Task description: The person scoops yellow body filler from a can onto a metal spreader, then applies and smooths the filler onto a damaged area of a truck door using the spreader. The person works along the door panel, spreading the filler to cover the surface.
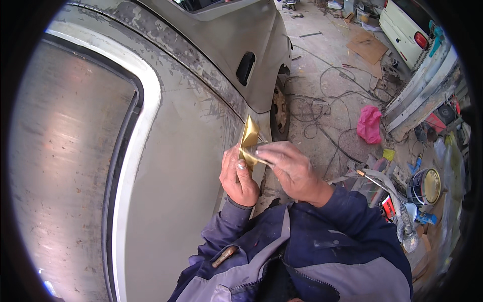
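My left hand (238, 177) is closed round a thin, flat plate bearing glossy yellow paste (250, 132), which looks like body filler. The plate stands edge-up before my chest, its pointed end away from me. From the right, my right hand (294, 168) meets it with fingers pinched round a thin, flat spreader (262, 160), yellow at its edge and partly hidden by the fingers. Both hands are close together beside a grey van body panel (181, 166) with sanded, patchy paint along its seam.
At left is a large window (70, 151) with a white surround. A front door (236, 45) and wheel (279, 111) lie ahead. Cables (322, 103) cross the floor. To the right are a pink bag (369, 124), a paint can (430, 186), a hose (390, 183) and a white car (405, 30).
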